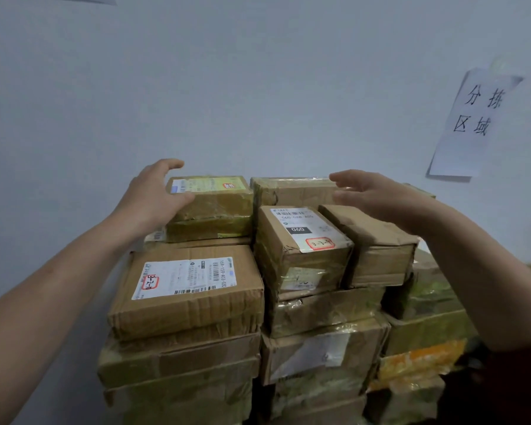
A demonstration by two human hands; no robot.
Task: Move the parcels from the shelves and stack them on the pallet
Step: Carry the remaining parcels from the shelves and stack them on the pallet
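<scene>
Parcel (210, 207), a flat brown box wrapped in yellowed tape with a green-and-white label, lies on top of the back left column of a tall stack of parcels (319, 317). Its right end touches a similar taped parcel (295, 188) behind. No pallet shows under the stack.

This looks like the placing step. To do it well, the box should sit square on the one beneath, with its edges in line and its back close to the wall, so the column does not lean.

Left hand (154, 191) is at the parcel's left end, spread wide. Its thumb lies on the near top edge, and its fingers arch above the far edge without closing on it. Right hand (371, 194) hovers over the back right parcels with straight, loose fingers, holding nothing. Whether it touches a box cannot be told.

In front stand a small box with a white "060" label (301, 240) and a plain box (371, 240) just beside it. A wide labelled box (187, 286) lies at front left. Behind is a pale wall (258, 87) with a handwritten paper sign (472, 124).
</scene>
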